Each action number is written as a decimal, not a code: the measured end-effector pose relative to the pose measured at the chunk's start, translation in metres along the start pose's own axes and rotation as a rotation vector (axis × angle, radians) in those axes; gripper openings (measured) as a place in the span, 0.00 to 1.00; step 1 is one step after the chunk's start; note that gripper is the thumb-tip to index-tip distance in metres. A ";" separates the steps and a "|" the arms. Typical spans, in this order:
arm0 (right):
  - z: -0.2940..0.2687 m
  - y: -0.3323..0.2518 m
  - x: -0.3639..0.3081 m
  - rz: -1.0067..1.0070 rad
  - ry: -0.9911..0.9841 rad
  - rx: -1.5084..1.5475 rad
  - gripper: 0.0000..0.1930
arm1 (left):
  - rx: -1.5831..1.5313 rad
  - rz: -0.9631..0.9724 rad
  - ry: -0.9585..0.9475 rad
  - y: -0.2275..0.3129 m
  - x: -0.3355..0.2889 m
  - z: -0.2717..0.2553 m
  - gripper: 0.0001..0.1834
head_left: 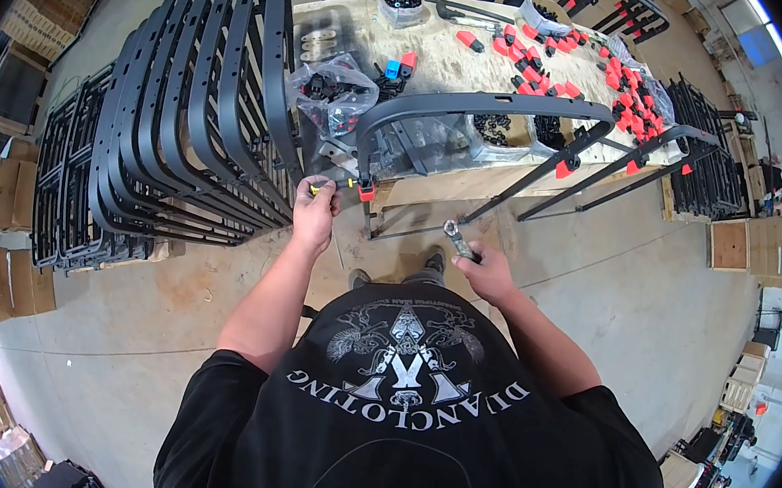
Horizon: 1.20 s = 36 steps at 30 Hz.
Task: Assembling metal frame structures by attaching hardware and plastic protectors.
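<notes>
My left hand (315,206) is closed around a small yellow-and-dark tool, mostly hidden by the fingers, so its kind is unclear. Just right of that hand, a red-and-black clamp (366,191) sits on the lower left leg of a black bent-tube frame (491,105), which leans against the workbench. A second yellow bit shows beside the clamp. My right hand (488,271) grips the handle of a ratchet wrench (455,235). Its round metal head points up and left, apart from the frame.
Several matching black frames (200,81) stand in a row at left. On the wooden bench (338,17) lie red-and-black clamps (529,68), a plastic bag of parts (335,95) and tubs of small black pieces (503,130). Another frame (643,154) leans at right. Cardboard boxes (4,194) stand far left.
</notes>
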State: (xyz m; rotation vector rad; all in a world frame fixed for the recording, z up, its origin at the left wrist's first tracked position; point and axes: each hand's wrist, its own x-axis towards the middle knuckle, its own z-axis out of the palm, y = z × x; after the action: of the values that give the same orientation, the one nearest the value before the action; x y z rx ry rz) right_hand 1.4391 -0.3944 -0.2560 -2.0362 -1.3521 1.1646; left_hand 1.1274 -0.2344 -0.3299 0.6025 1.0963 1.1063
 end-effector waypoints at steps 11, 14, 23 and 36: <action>0.012 -0.001 0.006 -0.014 -0.035 -0.023 0.19 | 0.211 -0.110 -0.058 0.030 -0.004 0.011 0.12; 0.013 -0.009 0.006 -0.006 -0.053 0.099 0.21 | 0.238 -0.147 0.057 0.027 -0.007 0.027 0.12; 0.025 -0.021 0.016 0.063 -0.135 0.348 0.10 | 0.206 -0.316 0.026 0.036 0.000 0.028 0.07; 0.096 -0.049 0.125 0.046 -0.213 0.199 0.16 | 0.153 -0.434 -0.041 0.047 0.005 0.034 0.02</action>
State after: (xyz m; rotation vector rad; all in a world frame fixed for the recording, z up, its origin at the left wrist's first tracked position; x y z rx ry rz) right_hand 1.3548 -0.2698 -0.3247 -1.8530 -1.2331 1.5086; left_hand 1.1396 -0.2080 -0.2796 0.4731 1.2132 0.6375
